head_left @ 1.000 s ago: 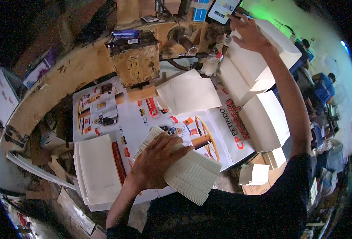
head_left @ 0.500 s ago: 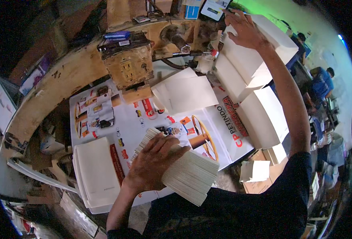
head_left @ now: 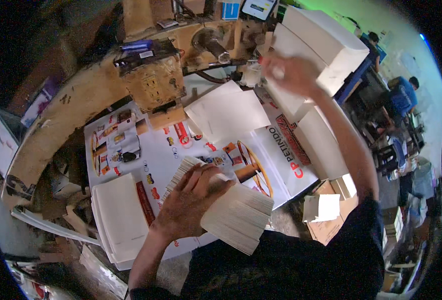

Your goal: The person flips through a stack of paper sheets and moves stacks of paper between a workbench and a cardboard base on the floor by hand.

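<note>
Left hand [head_left: 193,197] grips fanned cream-paper bundle [head_left: 241,215], not yet laid; flat white-paper pile [head_left: 121,217] lies left; right hand [head_left: 293,75] blurred, hold unclear

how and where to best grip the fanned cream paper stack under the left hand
Likely the lower-right end of the fanned cream paper stack, from the right, pressing its splayed layers together: that end juts free, while the left hand covers the middle.

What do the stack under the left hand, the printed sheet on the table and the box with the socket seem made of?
Stack: likely matte paper, from its many thin, cream edges.
Printed sheet: smooth, perhaps plastic or coated paper, from its flat white ground and bright colours.
Box: probably wood, dull and worn, from its stained tan face.
</note>
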The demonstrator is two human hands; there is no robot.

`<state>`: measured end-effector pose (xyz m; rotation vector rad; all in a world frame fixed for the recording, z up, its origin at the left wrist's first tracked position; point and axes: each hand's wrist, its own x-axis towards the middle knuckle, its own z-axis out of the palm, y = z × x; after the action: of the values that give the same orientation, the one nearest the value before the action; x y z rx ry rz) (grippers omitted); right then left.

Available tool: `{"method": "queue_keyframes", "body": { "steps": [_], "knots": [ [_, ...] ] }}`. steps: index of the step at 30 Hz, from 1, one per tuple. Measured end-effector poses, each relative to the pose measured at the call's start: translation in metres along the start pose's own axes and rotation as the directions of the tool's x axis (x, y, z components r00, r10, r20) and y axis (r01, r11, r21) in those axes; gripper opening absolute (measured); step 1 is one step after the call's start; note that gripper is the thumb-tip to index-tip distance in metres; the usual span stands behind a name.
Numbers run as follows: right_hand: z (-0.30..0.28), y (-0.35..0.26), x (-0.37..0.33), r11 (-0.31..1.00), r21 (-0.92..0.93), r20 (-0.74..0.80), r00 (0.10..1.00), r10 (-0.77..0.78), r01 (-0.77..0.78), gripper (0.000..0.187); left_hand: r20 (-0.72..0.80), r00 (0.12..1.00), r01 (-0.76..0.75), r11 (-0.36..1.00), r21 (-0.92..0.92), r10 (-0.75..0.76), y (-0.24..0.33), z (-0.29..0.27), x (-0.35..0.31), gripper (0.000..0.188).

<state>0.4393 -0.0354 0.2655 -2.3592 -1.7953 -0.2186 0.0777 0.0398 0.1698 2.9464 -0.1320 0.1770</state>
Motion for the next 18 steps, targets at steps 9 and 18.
{"method": "queue_keyframes", "body": {
  "steps": [9, 18],
  "knots": [
    [0.189, -0.098, -0.181, 0.335, 0.890, 0.373, 0.917, -0.139, -0.310, 0.032, 0.032, 0.984, -0.172, 0.983, -0.057, 0.174, -0.008, -0.004, 0.007, 0.067],
    [0.163, -0.128, -0.218, 0.141, 0.817, 0.573, 0.815, -0.084, -0.560, 0.045, 0.236, 0.964, -0.102, 0.989, -0.105, 0.124, 0.000, -0.009, 0.010, 0.082]
  ]
}}
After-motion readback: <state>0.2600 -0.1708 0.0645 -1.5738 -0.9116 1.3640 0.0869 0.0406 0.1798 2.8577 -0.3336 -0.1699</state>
